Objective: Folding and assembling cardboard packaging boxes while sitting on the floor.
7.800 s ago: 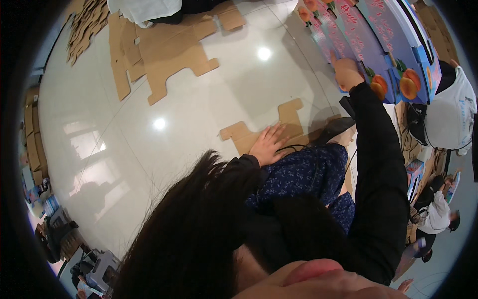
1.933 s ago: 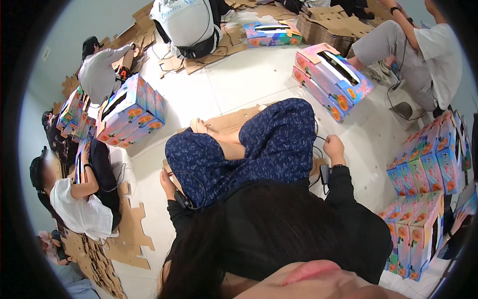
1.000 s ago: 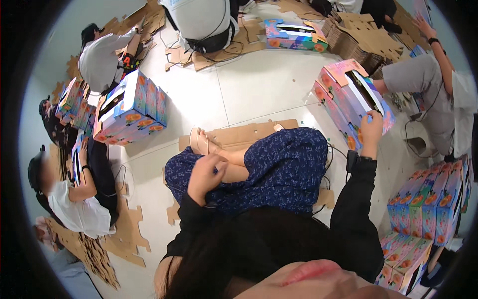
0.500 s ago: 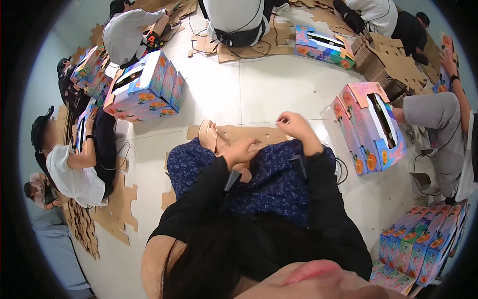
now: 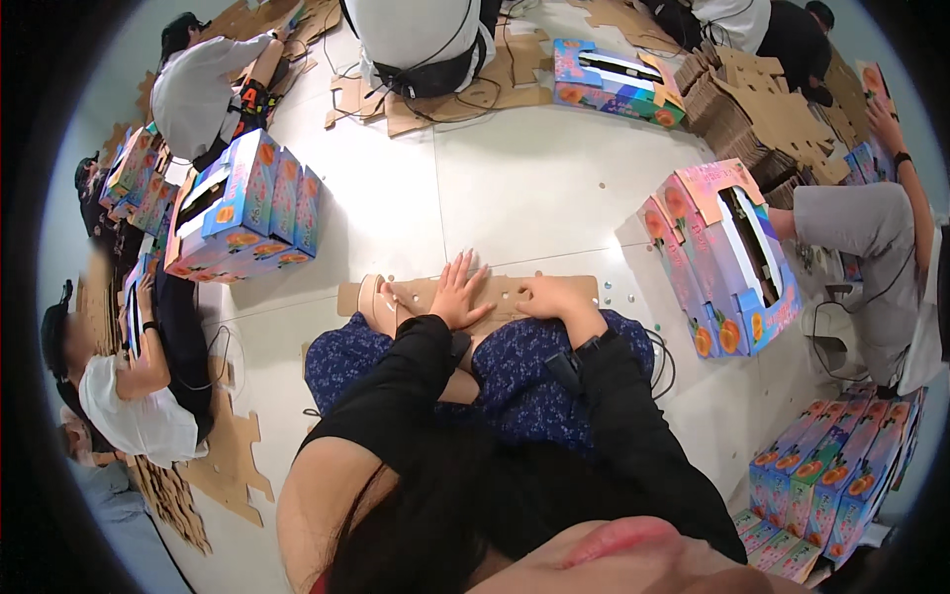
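left hand [image 5: 460, 297] is palm down with its fingers spread, over a flat brown cardboard sheet [image 5: 421, 289] that pokes out on the floor [image 5: 396, 208] just past the person's lap [image 5: 524, 366]. right hand [image 5: 559, 302] is over the same sheet, a bit further right, fingers loosely bent and pointing toward the other hand. neither one is gripping anything that i can see, and whether both are actually resting on the cardboard is hard to tell from up here.

progress-wise, i'd say plenty is done: a pair of pink and blue fruit-print cartons [image 5: 688, 247] stands formed to the right, another cluster [image 5: 262, 203] sits off to the left, one lone carton [image 5: 594, 96] is further ahead and a packed row [image 5: 821, 475] fills the lower right. probably a good bit left though, going by the thick pile of flat cardboard [image 5: 782, 114] at upper right. neither hand is on a carton, and i can't make out any folding in the sheet under them, so nothing looks started at this spot.
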Motion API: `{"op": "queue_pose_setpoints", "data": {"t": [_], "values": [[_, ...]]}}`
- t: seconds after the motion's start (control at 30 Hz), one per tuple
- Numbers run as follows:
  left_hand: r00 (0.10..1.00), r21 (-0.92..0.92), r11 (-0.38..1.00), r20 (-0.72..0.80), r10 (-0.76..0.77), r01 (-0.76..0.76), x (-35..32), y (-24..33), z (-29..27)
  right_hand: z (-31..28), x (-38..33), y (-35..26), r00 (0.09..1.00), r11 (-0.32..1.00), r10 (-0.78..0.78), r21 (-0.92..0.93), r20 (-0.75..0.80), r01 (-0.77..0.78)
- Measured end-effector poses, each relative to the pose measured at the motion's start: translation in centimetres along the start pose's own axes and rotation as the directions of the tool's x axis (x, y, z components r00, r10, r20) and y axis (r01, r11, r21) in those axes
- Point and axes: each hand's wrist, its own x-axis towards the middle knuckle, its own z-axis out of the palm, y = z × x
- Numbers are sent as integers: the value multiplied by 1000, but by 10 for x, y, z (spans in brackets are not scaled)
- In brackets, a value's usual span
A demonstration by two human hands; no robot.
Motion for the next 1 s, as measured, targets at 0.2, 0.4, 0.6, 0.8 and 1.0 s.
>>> {"op": "queue_pose_setpoints", "data": {"t": [0.2,0.4,0.6,0.8,1.0], "values": [[996,-63,994,5,90,-90,12,-2,-5,-14,-26,-12,891,908,-341,139,-299,394],[999,-123,992,42,6,-1,10,-2,-10,-142,-12,24,949,944,-314,115,25,309],[995,-207,976,87,-51,68,15,-1,-9,-261,173,156,867,891,-189,-451,-462,-46],[985,-201,967,104,-135,154,16,-1,-11,-343,334,227,754,795,-32,-474,-656,-379],[978,-233,963,188,-94,137,17,-5,-15,-334,420,208,445,702,-257,-482,-858,-524]]}}
